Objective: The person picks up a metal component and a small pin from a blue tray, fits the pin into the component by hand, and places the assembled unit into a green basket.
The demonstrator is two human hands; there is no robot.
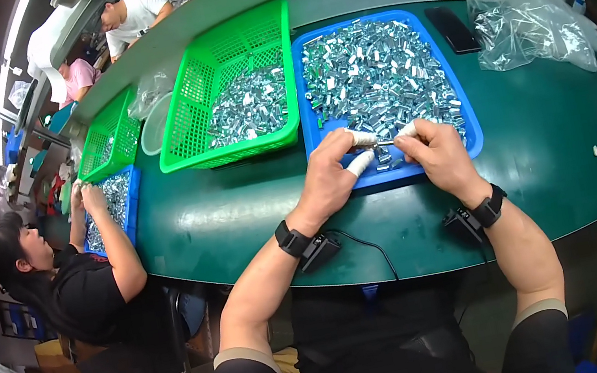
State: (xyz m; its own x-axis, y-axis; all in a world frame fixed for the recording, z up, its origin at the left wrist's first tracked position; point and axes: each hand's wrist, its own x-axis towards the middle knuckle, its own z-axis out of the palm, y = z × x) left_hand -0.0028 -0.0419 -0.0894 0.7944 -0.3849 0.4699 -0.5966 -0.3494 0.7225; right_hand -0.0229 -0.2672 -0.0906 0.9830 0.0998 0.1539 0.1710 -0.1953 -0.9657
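A blue tray [470, 126] full of small shiny metal pieces [374, 73] lies in front of me. Over its near edge my left hand [333, 167] and my right hand [436, 150] meet, both with closed fingers. Between their fingertips is a small, thin metal piece [385, 143], which both seem to grip; its exact kind is too small to make out. White wraps cover some fingertips on each hand. Each wrist carries a black strap with a small device.
Left of the tray stands a green basket [181, 131] partly filled with similar pieces. A black phone [453, 30] and clear plastic bags [531, 33] lie to the right. On the left, a co-worker [74, 274] handles pieces at another blue tray [133, 208]. A cable [372, 244] crosses the table's near edge.
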